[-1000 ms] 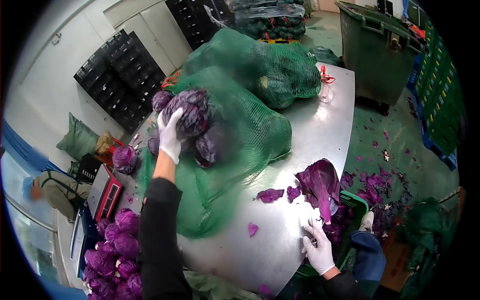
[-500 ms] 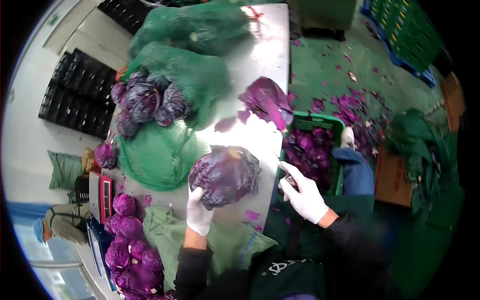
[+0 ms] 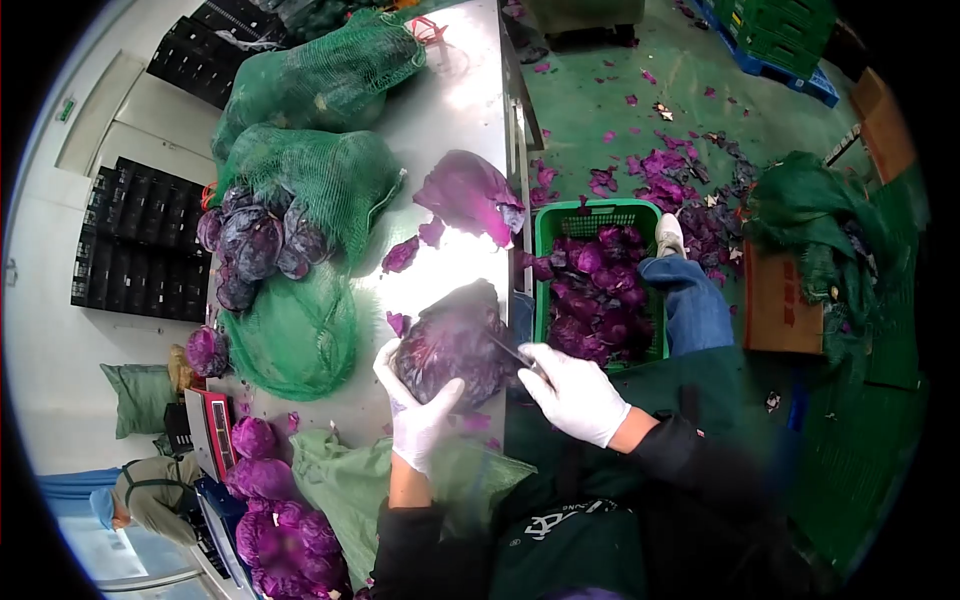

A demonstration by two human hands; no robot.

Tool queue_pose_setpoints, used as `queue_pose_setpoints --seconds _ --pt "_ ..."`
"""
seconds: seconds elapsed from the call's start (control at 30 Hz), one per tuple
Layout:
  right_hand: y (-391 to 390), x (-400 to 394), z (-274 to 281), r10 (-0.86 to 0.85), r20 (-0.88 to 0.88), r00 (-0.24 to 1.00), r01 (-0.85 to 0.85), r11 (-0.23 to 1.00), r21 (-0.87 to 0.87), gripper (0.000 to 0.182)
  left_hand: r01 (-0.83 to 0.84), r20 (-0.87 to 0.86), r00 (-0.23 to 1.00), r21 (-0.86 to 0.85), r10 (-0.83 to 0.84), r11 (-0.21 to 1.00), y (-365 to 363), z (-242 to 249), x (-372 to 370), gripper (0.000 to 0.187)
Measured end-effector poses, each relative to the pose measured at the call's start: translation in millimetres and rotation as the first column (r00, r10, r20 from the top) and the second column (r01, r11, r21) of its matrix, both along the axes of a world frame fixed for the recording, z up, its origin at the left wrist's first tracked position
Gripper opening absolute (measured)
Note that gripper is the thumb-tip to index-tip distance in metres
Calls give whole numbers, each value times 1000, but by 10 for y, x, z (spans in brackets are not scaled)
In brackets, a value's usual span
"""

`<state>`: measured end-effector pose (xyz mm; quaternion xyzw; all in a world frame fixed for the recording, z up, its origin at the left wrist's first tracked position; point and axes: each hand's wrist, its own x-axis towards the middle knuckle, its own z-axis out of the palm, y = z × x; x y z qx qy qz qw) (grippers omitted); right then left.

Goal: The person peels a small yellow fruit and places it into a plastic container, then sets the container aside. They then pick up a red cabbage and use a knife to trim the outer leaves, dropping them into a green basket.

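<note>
A dark red cabbage [image 3: 452,345] with wrinkled outer leaves is over the metal table [image 3: 420,120]. My left hand [image 3: 415,415], in a white glove, grips it from the near left side, thumb and fingers spread around it. My right hand [image 3: 578,395], also gloved, is closed round a small knife [image 3: 508,348], its blade reaching against the cabbage's right side. Beyond the cabbage, a large loose purple leaf [image 3: 465,195] lies at the table's right edge, with smaller leaf pieces [image 3: 401,255] beside it.
Green mesh bags [image 3: 310,165] lie at the left, one spilling unpeeled cabbages [image 3: 250,240]. Bright purple cabbages [image 3: 285,540] are piled near left by a red scale [image 3: 212,420]. A green crate [image 3: 543,235] of leaves stands right of the table. Another person [image 3: 160,490] is at far left.
The cabbage has turned in my left hand, whose thumb now lies across its near side. My right hand has moved left, bringing the knife blade to the cabbage. The view has shifted.
</note>
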<state>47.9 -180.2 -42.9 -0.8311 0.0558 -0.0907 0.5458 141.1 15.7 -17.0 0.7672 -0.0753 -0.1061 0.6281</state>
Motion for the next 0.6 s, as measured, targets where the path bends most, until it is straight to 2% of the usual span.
queue_pose_setpoints --seconds 0.03,0.13,0.17,0.27,0.43,0.53,0.57,0.6 --pt "1 -39 0 22 -67 998 -25 999 -36 23 -14 23 1000 32 13 999 -2 -2 -3 84" --pt "-19 -59 36 24 -27 999 -25 999 -32 23 -22 75 997 67 17 998 -30 19 -18 83" --pt "-52 -40 72 68 -55 996 -71 996 -48 27 -29 112 994 130 14 991 37 -59 -2 86" --pt "-45 36 22 170 -115 979 -181 979 -93 27 0 -2 1000 12 0 1000 -69 100 -38 90" --pt "-89 115 -1 231 -258 938 -267 957 -116 28 47 13 999 21 -47 999 -31 14 -26 95" --pt "-169 176 -165 269 -366 891 -301 953 -33 28 71 223 966 253 -129 965 -39 -61 -77 96" --pt "-194 146 -192 287 -408 867 -319 948 -12 29 30 229 969 253 -90 967 -100 -74 -142 98" --pt "-258 170 -161 301 -450 840 -339 941 -2 30 35 297 946 310 -132 950 -122 -76 -125 98"
